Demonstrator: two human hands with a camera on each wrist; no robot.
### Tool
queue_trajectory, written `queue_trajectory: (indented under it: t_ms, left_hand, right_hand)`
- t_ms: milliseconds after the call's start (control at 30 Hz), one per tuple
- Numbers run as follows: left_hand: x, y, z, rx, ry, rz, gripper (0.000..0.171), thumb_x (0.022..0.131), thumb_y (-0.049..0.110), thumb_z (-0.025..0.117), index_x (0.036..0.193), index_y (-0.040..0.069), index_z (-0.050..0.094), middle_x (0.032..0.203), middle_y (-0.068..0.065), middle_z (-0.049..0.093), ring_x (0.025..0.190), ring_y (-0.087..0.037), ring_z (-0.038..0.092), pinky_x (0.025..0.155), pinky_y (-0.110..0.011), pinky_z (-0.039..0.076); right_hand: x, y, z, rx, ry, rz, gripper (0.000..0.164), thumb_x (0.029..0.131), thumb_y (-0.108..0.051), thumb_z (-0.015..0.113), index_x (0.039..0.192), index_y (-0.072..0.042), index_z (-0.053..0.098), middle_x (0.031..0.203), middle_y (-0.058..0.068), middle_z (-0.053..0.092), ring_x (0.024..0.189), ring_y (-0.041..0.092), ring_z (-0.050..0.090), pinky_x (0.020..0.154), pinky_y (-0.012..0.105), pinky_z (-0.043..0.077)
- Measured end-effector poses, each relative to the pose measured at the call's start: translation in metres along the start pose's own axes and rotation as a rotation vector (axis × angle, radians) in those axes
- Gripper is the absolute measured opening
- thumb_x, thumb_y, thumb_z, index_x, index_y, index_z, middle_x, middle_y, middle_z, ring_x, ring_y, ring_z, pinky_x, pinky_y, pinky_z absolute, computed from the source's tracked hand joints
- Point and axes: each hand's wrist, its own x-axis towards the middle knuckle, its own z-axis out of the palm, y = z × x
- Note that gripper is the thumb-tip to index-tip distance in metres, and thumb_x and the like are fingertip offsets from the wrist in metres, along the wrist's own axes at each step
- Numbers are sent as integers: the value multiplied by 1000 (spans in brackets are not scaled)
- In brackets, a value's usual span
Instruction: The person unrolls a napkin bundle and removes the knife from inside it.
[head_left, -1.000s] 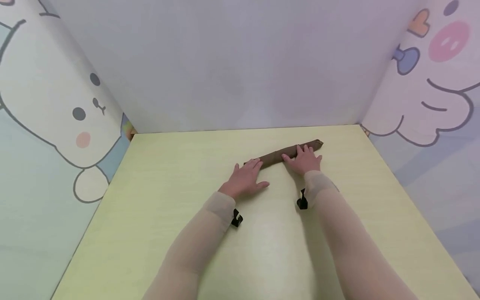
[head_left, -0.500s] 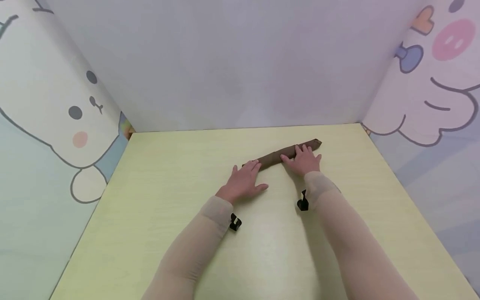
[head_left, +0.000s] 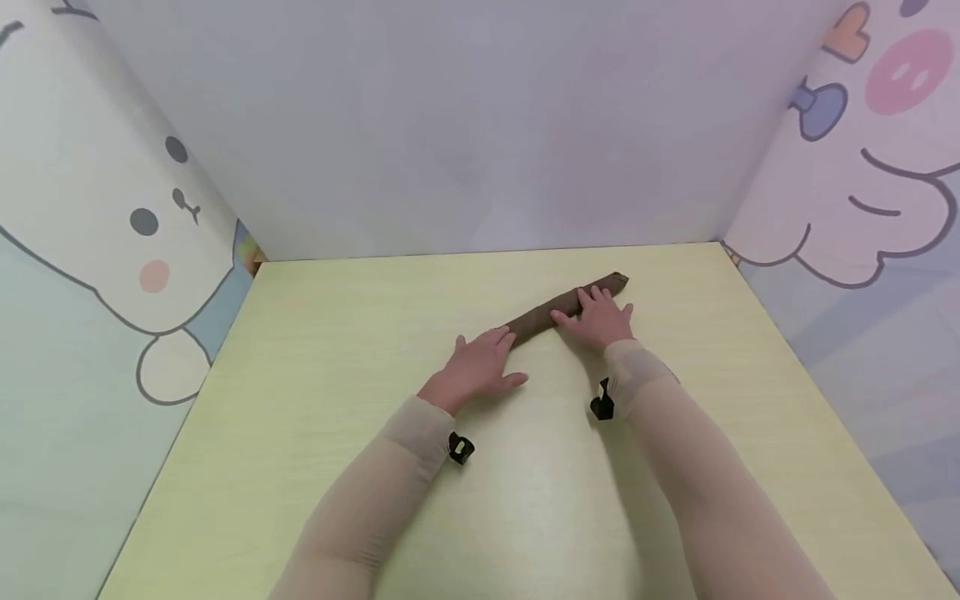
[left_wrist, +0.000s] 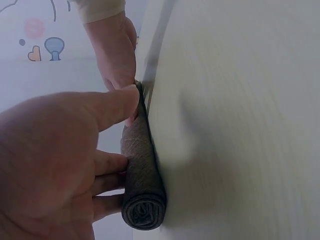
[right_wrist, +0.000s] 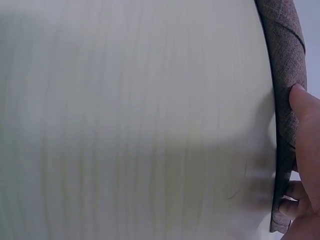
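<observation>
A dark brown fabric roll point(head_left: 536, 321) lies slanted across the far part of the table, its right end farther back. In the left wrist view, the spiral end of the roll point(left_wrist: 144, 212) faces the camera. My left hand point(head_left: 472, 367) rests its extended fingers on the left end of the roll, thumb held out to the near side. Farther right, my right hand point(head_left: 597, 321) lies with spread fingers over the roll. In the right wrist view, the right thumb point(right_wrist: 305, 102) touches the roll's side, and bent fingertips show beside it lower down.
The pale yellow table point(head_left: 360, 317) meets a plain whitish wall point(head_left: 480, 125) at its back edge. Cartoon-printed panels point(head_left: 67, 275) stand on both sides. Small black devices point(head_left: 461, 448) sit at both wrists.
Both hands and the roll have shifted left. The roll now slants more steeply, its left end nearer to me. Its near-left tip, earlier showing past the left fingers, is now covered.
</observation>
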Motion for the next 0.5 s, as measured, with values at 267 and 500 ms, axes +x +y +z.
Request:
queue_trajectory:
  t_ms: [267, 500]
  left_hand:
    - [-14, 4, 4, 107, 37, 21, 77, 90, 60, 54, 147, 9, 39, 150, -6, 38, 135, -23, 38, 104, -55, 32]
    - [-28, 12, 4, 150, 82, 51, 74, 89, 58, 58, 140, 5, 47, 140, -8, 48, 125, -25, 48, 102, -50, 36]
  right_hand:
    - [0, -7, -1, -5, -12, -86, 89, 91, -69, 41, 151, -6, 29, 155, 22, 22, 143, 42, 14, 100, 76, 12]
    - [0, -10, 0, -7, -61, -132, 90, 89, -72, 42, 152, -9, 28, 157, 19, 20, 144, 39, 13, 101, 75, 10]
